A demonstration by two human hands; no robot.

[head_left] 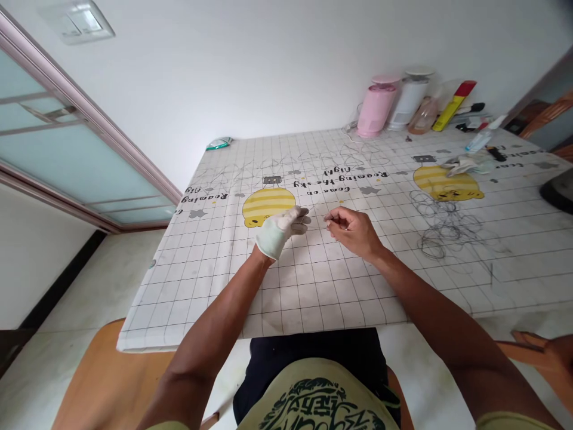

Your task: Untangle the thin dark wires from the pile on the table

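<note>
My left hand (285, 226) wears a white work glove with a pale green cuff and darkened fingertips. It hovers over the tablecloth, its fingers bent towards the right and pinched together at the top; whatever thin thing they hold is too faint to name. A short gap away is my bare right hand (351, 230), thumb and fingertips pressed in a pinch. What lies in that pinch, if anything, is too small to make out. On the right of the cloth lies a loose tangle of dark thin wire or thread (441, 236).
A checked tablecloth (201, 298) with bear prints covers the table. Along the wall stand a pink cylinder (377, 110), a white one (408, 101), a bottle (424, 116) and a yellow-red box (454, 107). A crumpled glove (470, 163) and a clear bottle (486, 134) lie right.
</note>
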